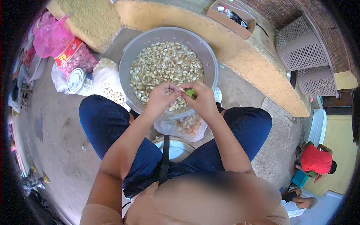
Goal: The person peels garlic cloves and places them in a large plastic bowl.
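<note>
A big grey tub (123,77) stands in front of me, with many garlic cloves (165,62) in it, seemingly in water. Above its near side my two hands almost meet. My left hand (164,98) pinches a small pale garlic clove (181,89), partly hidden by the fingertips. Wrapped in the fingers of my right hand (201,99) is a small knife with a green handle (192,93); its blade is mostly hidden near the clove.
Peeled cloves (112,93) lie on white plastic left of the tub, beside a tin can (76,81) and a pink net sack (77,56). Skins lie on a plastic bag (189,125) below the tub. A cardboard box (232,18) sits on the ledge. Two people are at right.
</note>
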{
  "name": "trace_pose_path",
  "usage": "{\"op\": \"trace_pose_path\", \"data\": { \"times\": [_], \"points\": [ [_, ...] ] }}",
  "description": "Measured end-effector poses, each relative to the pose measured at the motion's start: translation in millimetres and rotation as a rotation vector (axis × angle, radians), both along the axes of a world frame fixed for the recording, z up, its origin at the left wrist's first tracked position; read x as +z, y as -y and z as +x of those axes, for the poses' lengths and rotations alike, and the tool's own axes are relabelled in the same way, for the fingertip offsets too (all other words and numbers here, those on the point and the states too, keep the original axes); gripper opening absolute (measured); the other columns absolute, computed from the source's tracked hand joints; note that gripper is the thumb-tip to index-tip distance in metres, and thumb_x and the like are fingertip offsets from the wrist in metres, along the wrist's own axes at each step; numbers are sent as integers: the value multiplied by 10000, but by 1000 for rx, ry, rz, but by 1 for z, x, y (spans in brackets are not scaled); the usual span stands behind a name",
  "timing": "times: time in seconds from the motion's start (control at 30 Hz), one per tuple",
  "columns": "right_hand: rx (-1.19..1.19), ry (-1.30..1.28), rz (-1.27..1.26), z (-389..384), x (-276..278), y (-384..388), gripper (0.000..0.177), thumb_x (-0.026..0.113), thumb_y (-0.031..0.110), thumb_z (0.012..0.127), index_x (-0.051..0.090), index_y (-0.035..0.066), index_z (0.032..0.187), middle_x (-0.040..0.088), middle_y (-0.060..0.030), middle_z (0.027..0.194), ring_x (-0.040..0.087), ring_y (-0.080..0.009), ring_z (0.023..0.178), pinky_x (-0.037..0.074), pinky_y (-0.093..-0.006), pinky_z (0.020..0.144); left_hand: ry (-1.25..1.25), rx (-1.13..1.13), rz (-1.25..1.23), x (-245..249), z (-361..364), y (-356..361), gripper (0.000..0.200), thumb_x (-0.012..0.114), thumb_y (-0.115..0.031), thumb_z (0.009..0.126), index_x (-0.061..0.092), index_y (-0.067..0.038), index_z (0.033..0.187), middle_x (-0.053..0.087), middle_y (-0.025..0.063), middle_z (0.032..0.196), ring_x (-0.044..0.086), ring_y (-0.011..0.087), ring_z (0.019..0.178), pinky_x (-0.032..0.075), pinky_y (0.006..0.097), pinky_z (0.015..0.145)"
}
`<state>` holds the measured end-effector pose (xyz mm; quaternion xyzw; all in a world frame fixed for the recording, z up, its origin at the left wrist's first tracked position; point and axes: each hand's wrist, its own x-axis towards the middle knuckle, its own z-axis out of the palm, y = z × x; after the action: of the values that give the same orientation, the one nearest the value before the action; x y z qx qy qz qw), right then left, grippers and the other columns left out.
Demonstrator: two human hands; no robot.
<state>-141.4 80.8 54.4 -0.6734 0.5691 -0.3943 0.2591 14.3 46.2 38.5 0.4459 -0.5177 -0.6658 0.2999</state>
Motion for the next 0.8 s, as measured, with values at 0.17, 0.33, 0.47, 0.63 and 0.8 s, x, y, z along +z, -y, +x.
{"op": "trace_pose_path", "data": {
  "times": [0.17,0.33,0.47,0.63,0.8],
  "points": [
    [-4,129,98,-2,-3,1,249,664,180,695,608,53,902,565,-81,736,548,-198,592,439,-293,533,-113,-20,36,-7,4,4,72,557,-84,796,531,-18,790,487,-4,609,409,41,452,317,180,398],
    [-19,480,606,-5,6,3,277,649,203,743,596,11,935,552,-18,626,467,-46,463,376,-200,375,-46,-56,26,-3,5,5,76,543,-89,803,528,-22,773,471,-8,583,410,45,458,318,186,403],
    [35,681,612,-6,-9,5,273,603,161,773,579,-25,971,512,-2,557,459,-53,459,393,-207,399,-10,-102,47,-1,5,5,71,519,-87,813,506,-25,780,470,2,594,398,53,463,309,186,411],
    [25,1010,675,-9,8,4,270,530,95,805,539,-25,1048,458,26,523,401,-48,415,397,-209,408,-108,5,176,3,11,12,87,509,-105,815,506,-25,781,456,0,592,400,58,452,296,183,378],
    [159,1214,743,-15,0,5,300,508,72,803,510,-16,1090,424,36,503,373,-45,398,392,-208,403,-145,22,250,9,13,13,81,503,-91,807,510,-13,828,469,-1,595,401,57,456,300,195,378]
  ]
}}
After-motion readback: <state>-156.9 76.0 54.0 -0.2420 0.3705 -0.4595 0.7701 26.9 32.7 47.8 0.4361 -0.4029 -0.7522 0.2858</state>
